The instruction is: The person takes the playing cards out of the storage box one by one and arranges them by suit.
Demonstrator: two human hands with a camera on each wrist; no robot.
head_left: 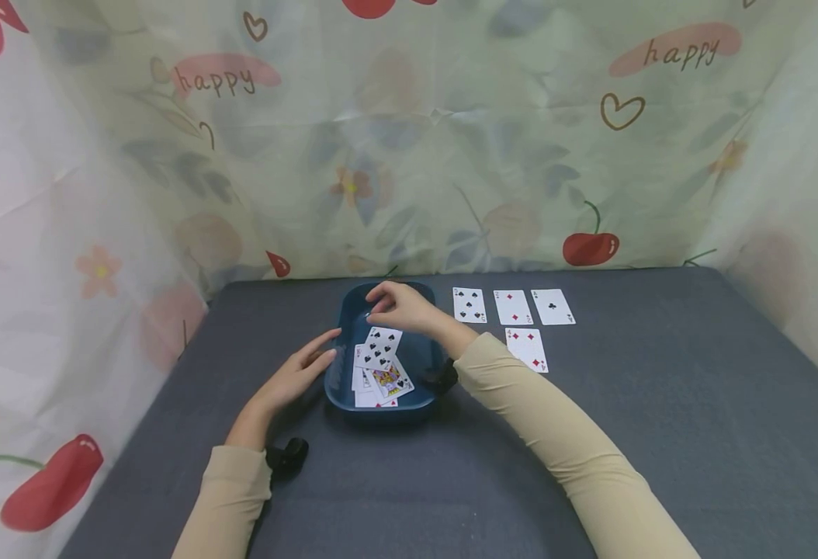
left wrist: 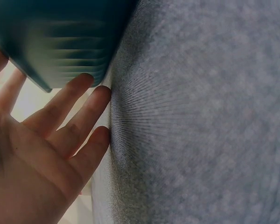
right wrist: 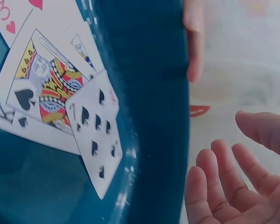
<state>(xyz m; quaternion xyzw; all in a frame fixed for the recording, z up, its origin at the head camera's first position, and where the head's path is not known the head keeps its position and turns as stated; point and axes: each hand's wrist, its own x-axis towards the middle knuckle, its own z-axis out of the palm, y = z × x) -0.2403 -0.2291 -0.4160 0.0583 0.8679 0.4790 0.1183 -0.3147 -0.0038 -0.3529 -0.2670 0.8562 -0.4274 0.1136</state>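
Observation:
A blue plastic basin [head_left: 339,388] stands on the dark cloth with several playing cards in it. On top of the pile lies a spade number card [head_left: 381,347], overlapping a king of spades [right wrist: 49,88]. Part of a three of hearts [right wrist: 9,21] shows at the pile's edge. My left hand [head_left: 297,380] is at the basin's left side, fingers extended, fingertips right at the rim. My right hand [head_left: 405,307] hovers over the far part of the basin. Its fingers are loosely bent with nothing between them, as the right wrist view shows.
Right of the basin, a spade card [head_left: 469,305], a two of diamonds [head_left: 514,307] and a club card [head_left: 552,307] lie face up in a row. Another diamond card [head_left: 526,349] lies nearer, partly behind the right sleeve. A patterned curtain [head_left: 437,178] borders the table's back.

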